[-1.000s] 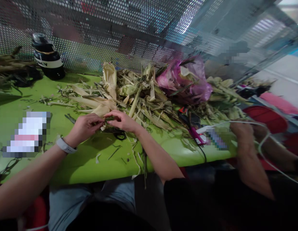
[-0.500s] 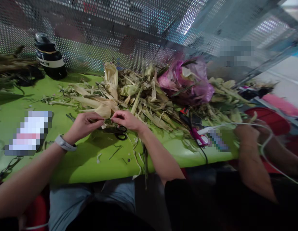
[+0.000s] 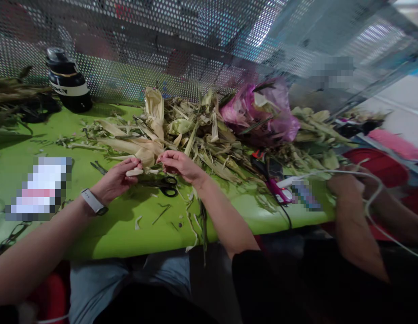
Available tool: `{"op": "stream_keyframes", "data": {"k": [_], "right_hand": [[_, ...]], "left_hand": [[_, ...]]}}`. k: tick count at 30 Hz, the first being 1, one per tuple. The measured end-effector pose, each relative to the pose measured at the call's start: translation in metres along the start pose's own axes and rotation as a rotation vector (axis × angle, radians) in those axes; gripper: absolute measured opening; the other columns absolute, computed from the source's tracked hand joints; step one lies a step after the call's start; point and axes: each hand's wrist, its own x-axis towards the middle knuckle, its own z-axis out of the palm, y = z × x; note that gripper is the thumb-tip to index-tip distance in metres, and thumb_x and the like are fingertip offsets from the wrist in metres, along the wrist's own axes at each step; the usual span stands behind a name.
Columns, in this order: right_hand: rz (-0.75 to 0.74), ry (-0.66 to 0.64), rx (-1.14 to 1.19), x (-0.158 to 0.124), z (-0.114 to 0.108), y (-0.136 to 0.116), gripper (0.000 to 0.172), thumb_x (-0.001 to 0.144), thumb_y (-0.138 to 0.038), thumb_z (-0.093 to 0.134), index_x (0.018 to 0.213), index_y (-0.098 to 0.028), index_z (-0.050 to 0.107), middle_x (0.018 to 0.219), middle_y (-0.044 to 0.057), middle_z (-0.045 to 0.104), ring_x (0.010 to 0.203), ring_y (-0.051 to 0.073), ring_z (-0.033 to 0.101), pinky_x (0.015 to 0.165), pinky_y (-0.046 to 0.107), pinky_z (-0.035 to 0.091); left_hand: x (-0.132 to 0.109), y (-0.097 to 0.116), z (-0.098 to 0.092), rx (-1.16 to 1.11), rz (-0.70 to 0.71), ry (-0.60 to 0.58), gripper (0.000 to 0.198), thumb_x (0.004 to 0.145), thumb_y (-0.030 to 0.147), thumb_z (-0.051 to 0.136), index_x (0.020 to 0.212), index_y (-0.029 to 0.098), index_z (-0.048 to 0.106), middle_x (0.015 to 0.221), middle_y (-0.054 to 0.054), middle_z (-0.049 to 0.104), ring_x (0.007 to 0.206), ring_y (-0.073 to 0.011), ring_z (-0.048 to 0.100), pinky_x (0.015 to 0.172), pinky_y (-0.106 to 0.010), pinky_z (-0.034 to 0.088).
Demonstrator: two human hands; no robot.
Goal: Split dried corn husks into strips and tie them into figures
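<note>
My left hand (image 3: 117, 179), with a white watch on the wrist, is closed in a pinch on a small pale piece of corn husk (image 3: 134, 172). My right hand (image 3: 178, 164) is curled beside it, fingertips pinched on a thin strip of husk I can barely make out. Both hover just above the green table (image 3: 121, 225), at the near edge of a pile of dried corn husks (image 3: 195, 139). Black-handled scissors (image 3: 163, 183) lie on the table right under my hands.
A pink plastic bag (image 3: 263, 112) sits on the husk pile. A black bottle (image 3: 67, 81) stands at the back left by the perforated metal screen (image 3: 161, 40). Another person's arm (image 3: 351, 211) holds a white cord at the right, near a pink tool (image 3: 278, 191).
My hands have drawn slightly apart and lifted toward the pile. The left hand now shows a pale husk piece in its fingertips. The scissors are more exposed.
</note>
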Motion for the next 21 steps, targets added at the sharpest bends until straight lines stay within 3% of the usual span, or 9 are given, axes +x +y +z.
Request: {"op": "stream_keyframes", "data": {"k": [4, 9, 11, 16, 21], "right_hand": [[-0.003, -0.16, 0.321, -0.004, 0.014, 0.0, 0.034, 0.082, -0.046, 0.064, 0.075, -0.019, 0.043, 0.079, -0.001, 0.062, 0.046, 0.004, 0.046, 0.041, 0.018, 0.033], [0.036, -0.339, 0.259, -0.009, 0.021, -0.002, 0.03, 0.086, -0.042, 0.061, 0.078, -0.019, 0.045, 0.062, -0.006, 0.052, 0.042, 0.004, 0.036, 0.036, 0.016, 0.022], [0.051, -0.356, 0.178, -0.011, 0.021, -0.004, 0.027, 0.088, -0.04, 0.06, 0.079, -0.018, 0.047, 0.062, -0.006, 0.05, 0.043, 0.003, 0.034, 0.038, 0.016, 0.021], [0.04, -0.315, 0.047, -0.012, 0.02, -0.009, 0.028, 0.089, -0.038, 0.057, 0.075, -0.018, 0.046, 0.058, -0.008, 0.041, 0.046, 0.004, 0.029, 0.044, 0.018, 0.02], [0.043, -0.312, -0.075, -0.012, 0.021, -0.012, 0.028, 0.089, -0.037, 0.057, 0.073, -0.018, 0.045, 0.056, -0.009, 0.037, 0.046, 0.004, 0.028, 0.044, 0.018, 0.02]], "left_hand": [[-0.002, -0.003, 0.003, 0.055, -0.096, -0.072, 0.012, 0.07, 0.013, 0.07, 0.073, 0.016, 0.059, 0.066, 0.003, 0.056, 0.041, -0.0008, 0.035, 0.033, -0.01, 0.026], [-0.004, -0.006, 0.006, 0.048, -0.042, 0.027, 0.009, 0.075, 0.017, 0.071, 0.073, 0.016, 0.062, 0.063, 0.002, 0.055, 0.043, -0.0017, 0.04, 0.035, -0.011, 0.032], [-0.005, -0.006, 0.008, 0.067, -0.055, 0.07, 0.007, 0.076, 0.017, 0.07, 0.081, 0.017, 0.066, 0.06, 0.003, 0.054, 0.045, -0.0036, 0.044, 0.037, -0.013, 0.036], [-0.008, -0.007, 0.007, 0.152, -0.07, 0.1, 0.044, 0.078, 0.013, 0.065, 0.121, 0.024, 0.062, 0.057, 0.005, 0.056, 0.044, -0.005, 0.046, 0.038, -0.015, 0.036], [-0.009, -0.009, 0.004, 0.266, -0.018, 0.095, 0.044, 0.078, 0.016, 0.067, 0.122, 0.022, 0.063, 0.063, 0.004, 0.062, 0.049, -0.0054, 0.053, 0.042, -0.015, 0.04]]}}
